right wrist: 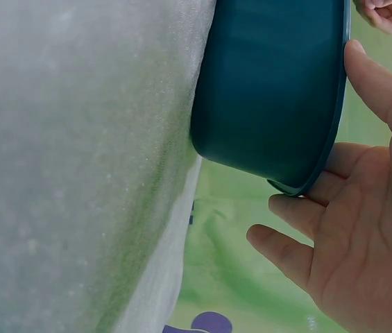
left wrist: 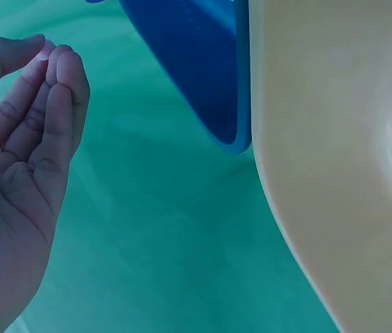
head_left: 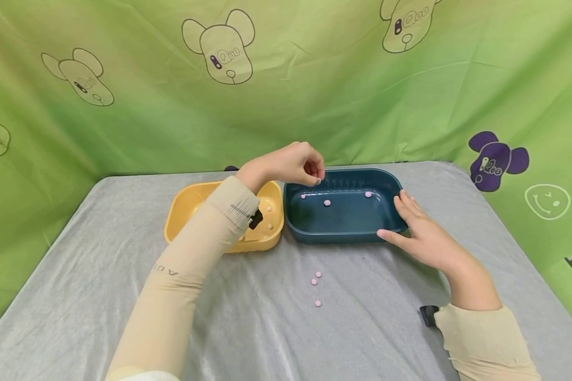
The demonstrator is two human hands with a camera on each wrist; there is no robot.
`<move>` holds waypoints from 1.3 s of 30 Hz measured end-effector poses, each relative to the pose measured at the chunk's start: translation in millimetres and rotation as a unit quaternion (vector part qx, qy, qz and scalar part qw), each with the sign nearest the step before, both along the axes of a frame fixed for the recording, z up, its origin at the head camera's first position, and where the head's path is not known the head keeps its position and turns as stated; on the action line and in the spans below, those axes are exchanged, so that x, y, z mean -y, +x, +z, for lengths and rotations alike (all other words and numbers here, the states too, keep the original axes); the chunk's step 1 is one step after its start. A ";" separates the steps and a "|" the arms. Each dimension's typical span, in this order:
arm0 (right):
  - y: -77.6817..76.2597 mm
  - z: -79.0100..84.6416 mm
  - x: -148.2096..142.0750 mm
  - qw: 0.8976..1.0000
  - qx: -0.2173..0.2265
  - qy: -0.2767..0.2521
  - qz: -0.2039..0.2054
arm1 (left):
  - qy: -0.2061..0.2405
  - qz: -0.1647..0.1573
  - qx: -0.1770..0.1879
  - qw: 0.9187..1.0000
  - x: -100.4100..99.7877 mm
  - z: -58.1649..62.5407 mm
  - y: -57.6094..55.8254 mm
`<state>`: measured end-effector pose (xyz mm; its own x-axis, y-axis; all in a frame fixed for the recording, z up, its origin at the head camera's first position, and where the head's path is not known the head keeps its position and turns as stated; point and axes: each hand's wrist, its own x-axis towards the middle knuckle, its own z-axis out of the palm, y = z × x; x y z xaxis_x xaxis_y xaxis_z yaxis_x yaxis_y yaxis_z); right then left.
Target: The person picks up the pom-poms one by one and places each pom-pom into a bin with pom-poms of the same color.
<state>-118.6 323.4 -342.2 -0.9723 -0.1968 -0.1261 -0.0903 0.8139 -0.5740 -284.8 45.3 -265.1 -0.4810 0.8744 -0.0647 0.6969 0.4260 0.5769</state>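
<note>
My left hand [head_left: 295,164] is over the left back part of the dark blue basin [head_left: 343,234]. Between its thumb and fingertips it pinches a small pink ball [left wrist: 45,50], seen in the left wrist view. Spread and fairly straight, my right hand [head_left: 426,235] touches the basin's right end, thumb at the near rim and fingers at the side rim. Inside the blue basin lie three pink balls, one [head_left: 327,203] near the middle. Another three lie on the cloth in front, the nearest pink ball [head_left: 318,304] apart from the other two.
A yellow basin [head_left: 176,217] stands close left of the blue one, partly hidden by my left forearm. Small pale yellow balls [head_left: 270,226] lie in it. Grey cloth [head_left: 362,328] covers the table, and a green printed curtain [head_left: 314,106] hangs behind.
</note>
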 end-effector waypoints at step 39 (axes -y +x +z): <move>-2.2 -1.1 1.3 1.000 0.001 -0.001 0.005 | -0.034 -0.041 -0.054 0.997 26.0 -1.3 37.2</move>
<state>-120.9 322.1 -343.4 -0.9700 -0.2071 -0.1274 -0.0978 0.8122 -0.5752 -247.6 19.2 -266.4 -0.4160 0.9062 -0.0764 0.7877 0.4010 0.4678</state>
